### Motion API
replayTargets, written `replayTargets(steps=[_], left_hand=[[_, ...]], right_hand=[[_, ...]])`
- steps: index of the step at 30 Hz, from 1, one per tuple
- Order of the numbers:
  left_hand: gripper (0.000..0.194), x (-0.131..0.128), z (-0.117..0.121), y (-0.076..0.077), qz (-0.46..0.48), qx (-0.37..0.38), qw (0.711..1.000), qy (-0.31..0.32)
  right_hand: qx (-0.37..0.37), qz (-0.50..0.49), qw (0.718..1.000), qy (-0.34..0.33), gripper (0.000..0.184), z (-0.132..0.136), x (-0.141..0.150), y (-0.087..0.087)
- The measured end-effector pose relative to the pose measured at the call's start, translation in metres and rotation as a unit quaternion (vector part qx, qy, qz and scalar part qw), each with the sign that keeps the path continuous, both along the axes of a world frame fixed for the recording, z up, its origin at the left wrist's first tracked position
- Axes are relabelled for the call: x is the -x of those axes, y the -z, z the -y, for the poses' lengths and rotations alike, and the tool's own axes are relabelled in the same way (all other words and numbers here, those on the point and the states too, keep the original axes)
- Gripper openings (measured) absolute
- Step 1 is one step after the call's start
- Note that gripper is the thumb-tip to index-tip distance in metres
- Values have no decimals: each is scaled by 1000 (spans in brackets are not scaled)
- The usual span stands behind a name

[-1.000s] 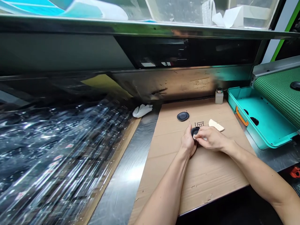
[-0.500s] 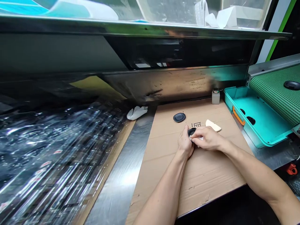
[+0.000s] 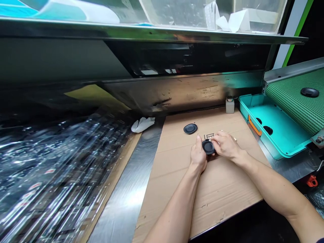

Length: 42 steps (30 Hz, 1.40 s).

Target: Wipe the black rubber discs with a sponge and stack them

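Observation:
My left hand [image 3: 198, 155] grips a round black plastic part [image 3: 208, 147] with a dished face by its left side. The thumb lies along the edge, and fingertips show beneath the part. My right hand [image 3: 225, 145] is closed at the upper right rim of that part, pinching a small white wipe of which only a scrap shows. A second black plastic part [image 3: 190, 128] lies on the cardboard sheet [image 3: 174, 162], beyond my left hand. Behind the right hand, most of a cream-coloured pad is hidden.
A small bottle [image 3: 230, 105] stands at the cardboard's far edge. To the right, a turquoise tray [image 3: 278, 148] holds black pieces, below a green conveyor belt [image 3: 296, 104] carrying another black part [image 3: 309, 92]. Clear plastic packaging [image 3: 58, 175] and crumpled white paper [image 3: 143, 125] lie left.
My right hand has shifted from over the black part's face to its upper right rim. More of the part's face now shows. The view has swung slightly right.

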<state>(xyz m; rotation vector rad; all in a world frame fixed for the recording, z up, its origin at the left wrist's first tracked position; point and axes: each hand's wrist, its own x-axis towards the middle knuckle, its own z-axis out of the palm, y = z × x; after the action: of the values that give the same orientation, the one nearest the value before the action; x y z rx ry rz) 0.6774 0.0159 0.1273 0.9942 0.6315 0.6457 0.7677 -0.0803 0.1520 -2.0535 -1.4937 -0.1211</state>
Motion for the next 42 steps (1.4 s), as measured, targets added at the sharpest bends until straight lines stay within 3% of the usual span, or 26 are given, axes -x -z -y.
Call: replayTargets(steps=[8,13,17,27,32,36,39,42], left_hand=[[60,-2,-1,6,7,-14,1000,-17],[58,-4,-1,4,22,-8,999,-42],[56,-5,-2,5,16,8,999,-44],[60,-7,-4,11,41,-8,996,-84],[58,-7,-2,9,42,-9,994,-104],[61,-5,-3,5,70,55,992,-90],[64,-2,-6,-1,100,91,990,-31],[51,1,-10,-7,141,126,981,34]], right_hand=[[41,5,999,-30,18,5,2,-6],[62,-59,990,-113,15,9,3,-14],[38,-49,997,-41,17,7,4,-14],[27,-76,993,-88,14,6,13,-15],[23,-74,996,-52,16,4,22,-15],[-16,-168,980,-102,13,3,22,-17],[-78,-225,971,-34,13,3,13,-16],[-108,-208,972,30,16,4,5,-12]])
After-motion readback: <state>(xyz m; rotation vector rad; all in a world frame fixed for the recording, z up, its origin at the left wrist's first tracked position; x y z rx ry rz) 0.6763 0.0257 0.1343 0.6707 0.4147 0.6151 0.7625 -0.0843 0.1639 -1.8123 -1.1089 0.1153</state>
